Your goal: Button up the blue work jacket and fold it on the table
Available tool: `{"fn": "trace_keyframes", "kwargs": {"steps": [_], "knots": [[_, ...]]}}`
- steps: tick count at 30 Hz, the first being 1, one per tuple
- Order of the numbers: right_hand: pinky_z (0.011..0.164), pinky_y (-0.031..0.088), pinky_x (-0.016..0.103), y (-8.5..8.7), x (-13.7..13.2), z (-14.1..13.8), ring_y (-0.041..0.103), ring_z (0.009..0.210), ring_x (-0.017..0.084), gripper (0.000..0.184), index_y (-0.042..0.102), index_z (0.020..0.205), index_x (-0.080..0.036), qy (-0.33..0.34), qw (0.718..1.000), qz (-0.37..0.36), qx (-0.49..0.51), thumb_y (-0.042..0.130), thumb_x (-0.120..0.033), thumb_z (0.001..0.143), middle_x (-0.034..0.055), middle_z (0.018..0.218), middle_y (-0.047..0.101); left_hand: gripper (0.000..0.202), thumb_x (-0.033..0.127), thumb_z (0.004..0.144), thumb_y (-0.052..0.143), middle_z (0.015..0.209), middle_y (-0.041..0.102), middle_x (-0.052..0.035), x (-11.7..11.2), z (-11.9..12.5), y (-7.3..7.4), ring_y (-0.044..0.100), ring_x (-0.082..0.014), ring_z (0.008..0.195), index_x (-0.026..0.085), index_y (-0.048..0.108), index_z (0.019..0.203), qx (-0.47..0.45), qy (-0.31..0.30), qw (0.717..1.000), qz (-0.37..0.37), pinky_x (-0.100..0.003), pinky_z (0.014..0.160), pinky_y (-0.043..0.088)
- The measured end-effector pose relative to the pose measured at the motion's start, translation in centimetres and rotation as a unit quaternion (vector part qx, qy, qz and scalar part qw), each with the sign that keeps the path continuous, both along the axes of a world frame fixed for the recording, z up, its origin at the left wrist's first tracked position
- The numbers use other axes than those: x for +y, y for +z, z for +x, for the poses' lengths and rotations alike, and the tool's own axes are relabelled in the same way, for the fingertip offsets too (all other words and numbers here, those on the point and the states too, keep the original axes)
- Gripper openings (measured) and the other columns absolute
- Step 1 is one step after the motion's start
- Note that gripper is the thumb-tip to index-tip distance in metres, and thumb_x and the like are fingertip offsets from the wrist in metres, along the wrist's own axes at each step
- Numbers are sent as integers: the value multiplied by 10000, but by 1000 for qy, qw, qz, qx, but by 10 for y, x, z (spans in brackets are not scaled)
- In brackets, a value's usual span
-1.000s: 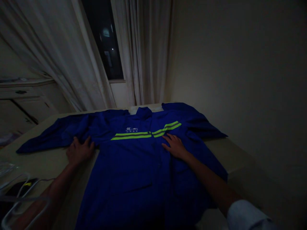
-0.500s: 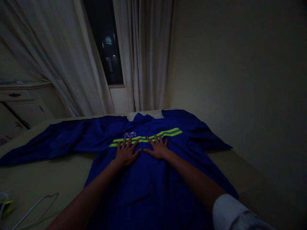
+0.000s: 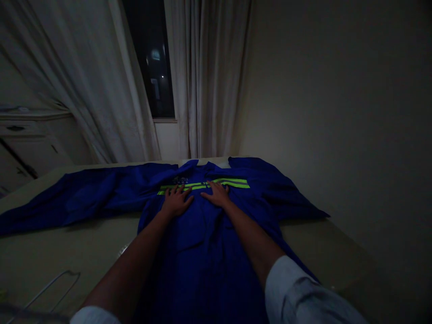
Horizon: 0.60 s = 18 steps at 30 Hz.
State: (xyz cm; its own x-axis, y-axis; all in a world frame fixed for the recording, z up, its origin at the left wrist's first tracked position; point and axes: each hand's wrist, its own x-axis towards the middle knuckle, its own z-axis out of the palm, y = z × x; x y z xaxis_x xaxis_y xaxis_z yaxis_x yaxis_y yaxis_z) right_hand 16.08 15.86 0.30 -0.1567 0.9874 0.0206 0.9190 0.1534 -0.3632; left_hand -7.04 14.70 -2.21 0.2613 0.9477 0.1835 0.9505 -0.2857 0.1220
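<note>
A blue work jacket [image 3: 202, 243] with two yellow-green reflective stripes [image 3: 232, 182] lies spread face up on a pale table [image 3: 60, 252]. Its sleeves stretch out to the left and right. My left hand [image 3: 176, 201] rests flat on the chest, fingers spread, fingertips at the stripes. Beside it my right hand [image 3: 216, 195] also lies flat and open on the chest, touching the stripes. Both hands hold nothing.
A white wire hanger [image 3: 50, 284] lies on the table at the lower left. White curtains [image 3: 205, 76] and a dark window [image 3: 153, 58] stand behind the table. A pale cabinet [image 3: 30, 139] is at the far left, a bare wall [image 3: 337, 99] to the right.
My left hand moved from the jacket's left side to the chest. Both hands then slid up the chest to the stripes, and the view drew closer over the jacket.
</note>
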Motion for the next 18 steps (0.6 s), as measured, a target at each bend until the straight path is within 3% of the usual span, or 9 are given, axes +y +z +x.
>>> {"fn": "trace_keyframes", "kwargs": {"steps": [5,8,11,14,16,18], "knots": [[1164,307,572,11,-68,24,476,1411,339,675,525,1496,-266,45,999,-12,-15,724,-435,874,133,1523,550,499,452,1049,376,1568,565,-73,-8,0,5,477,-308,1452,326,598,1478,-18,-74,997,33,-596,1211,250],[1081,403,441,13,-122,51,546,1303,302,601,572,1430,-234,3,999,27,-23,696,-298,846,131,1396,612,543,429,1053,346,1632,483,-85,-14,0,2,444,-300,1493,305,506,1557,9,-102,995,9,-584,1206,275],[1024,424,355,18,-160,73,612,1191,261,466,616,1327,-191,-43,998,43,-24,652,-256,867,122,1261,673,573,419,1064,303,1707,349,-68,-28,-4,-5,374,-293,1545,328,387,1624,43,-138,989,-23,-599,1218,259],[1019,415,400,28,-171,73,634,1156,291,348,665,1198,-180,-56,994,60,-68,671,-353,896,137,1188,708,579,363,1067,279,1728,292,-65,-48,-10,-5,332,-289,1569,328,346,1641,84,-179,980,-38,-604,1222,261],[1043,403,445,35,-165,63,622,1194,327,387,682,1160,-177,-51,992,75,-87,725,-433,873,166,1216,706,579,311,1051,317,1724,299,-86,-63,-10,5,341,-301,1564,294,387,1625,111,-199,973,-41,-598,1219,279],[1028,423,451,39,-152,49,630,1200,341,387,695,1148,-176,-51,996,58,-46,783,-367,823,183,1242,705,592,233,1003,394,1700,352,-121,-79,-4,22,392,-331,1533,247,446,1593,130,-190,972,-44,-605,1203,313]]}}
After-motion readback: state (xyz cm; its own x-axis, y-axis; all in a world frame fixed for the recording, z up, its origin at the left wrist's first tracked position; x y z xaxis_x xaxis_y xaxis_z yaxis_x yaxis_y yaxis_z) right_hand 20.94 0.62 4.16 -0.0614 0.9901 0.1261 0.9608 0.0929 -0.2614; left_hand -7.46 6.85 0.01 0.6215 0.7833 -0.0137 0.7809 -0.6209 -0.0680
